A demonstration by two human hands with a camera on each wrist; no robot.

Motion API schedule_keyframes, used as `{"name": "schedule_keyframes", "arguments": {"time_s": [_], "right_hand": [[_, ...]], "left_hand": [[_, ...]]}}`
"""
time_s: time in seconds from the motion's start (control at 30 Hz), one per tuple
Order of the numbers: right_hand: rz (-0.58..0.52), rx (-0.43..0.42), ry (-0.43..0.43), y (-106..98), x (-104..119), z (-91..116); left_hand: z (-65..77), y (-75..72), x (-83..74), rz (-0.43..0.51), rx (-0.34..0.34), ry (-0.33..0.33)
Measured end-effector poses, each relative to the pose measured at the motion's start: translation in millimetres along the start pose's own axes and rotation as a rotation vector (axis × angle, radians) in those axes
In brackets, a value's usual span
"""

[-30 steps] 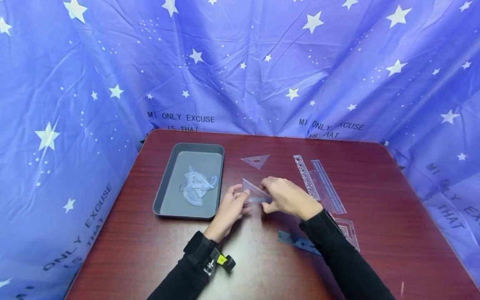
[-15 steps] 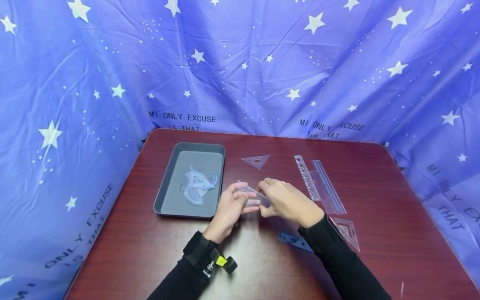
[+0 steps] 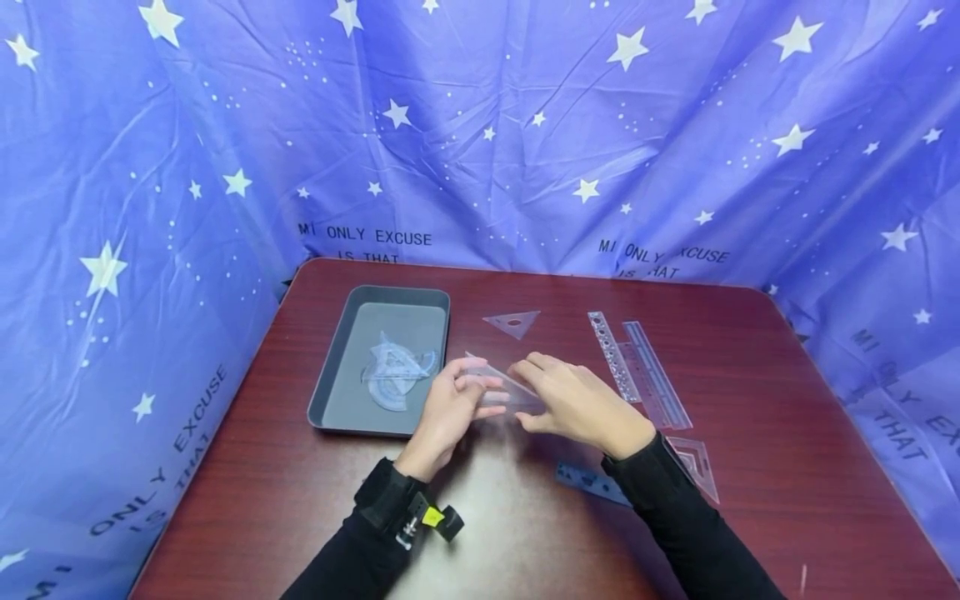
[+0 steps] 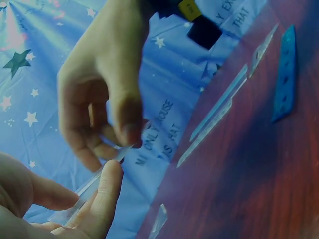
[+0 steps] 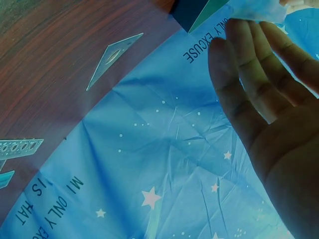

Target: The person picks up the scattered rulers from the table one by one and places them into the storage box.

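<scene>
My left hand pinches a clear plastic set square between thumb and fingers, raised over the table just right of the grey tray. Around the set square's right end is my right hand, its thumb spread away from its fingers. In the right wrist view, the fingers are stretched out, with their tips by the clear plastic sheet. Several clear protractors and set squares lie overlapping inside the tray. Beyond my hands, another small triangular set square lies flat.
To the right lie a clear ruler with round holes, a long straight ruler and a larger set square. A blue ruler is partly under the right forearm. A starry blue curtain hangs behind the table.
My left hand has moved slightly left and up with the set square, towards the tray. My right hand has shifted a little left, its fingers a bit straighter. The things on the table are unmoved.
</scene>
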State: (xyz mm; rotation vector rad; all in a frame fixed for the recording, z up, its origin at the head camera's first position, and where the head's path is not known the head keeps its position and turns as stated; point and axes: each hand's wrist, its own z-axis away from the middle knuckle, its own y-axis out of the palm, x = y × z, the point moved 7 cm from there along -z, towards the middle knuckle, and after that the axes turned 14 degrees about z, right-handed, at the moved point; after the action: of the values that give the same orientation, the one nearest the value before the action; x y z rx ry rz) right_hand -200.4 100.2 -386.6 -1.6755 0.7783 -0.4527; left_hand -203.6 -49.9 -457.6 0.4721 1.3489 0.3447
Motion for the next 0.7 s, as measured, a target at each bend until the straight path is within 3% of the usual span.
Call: {"name": "schedule_keyframes", "arguments": {"time_s": [0.27,0.5,0.7], "right_hand": [[-0.033,0.043,0.056,5,-11,9],[-0.025,0.060,0.084,14,-23,22],[-0.057,0.127,0.129,24,-31,33]], "left_hand": [[-4.4,-25.6,-28.0,-0.029,-0.095,0.044],[-12.2,-66.0,-54.2,-0.010,-0.253,0.078],[-17.3,-100.6,-63.0,0.038,-0.354,0.078]]}}
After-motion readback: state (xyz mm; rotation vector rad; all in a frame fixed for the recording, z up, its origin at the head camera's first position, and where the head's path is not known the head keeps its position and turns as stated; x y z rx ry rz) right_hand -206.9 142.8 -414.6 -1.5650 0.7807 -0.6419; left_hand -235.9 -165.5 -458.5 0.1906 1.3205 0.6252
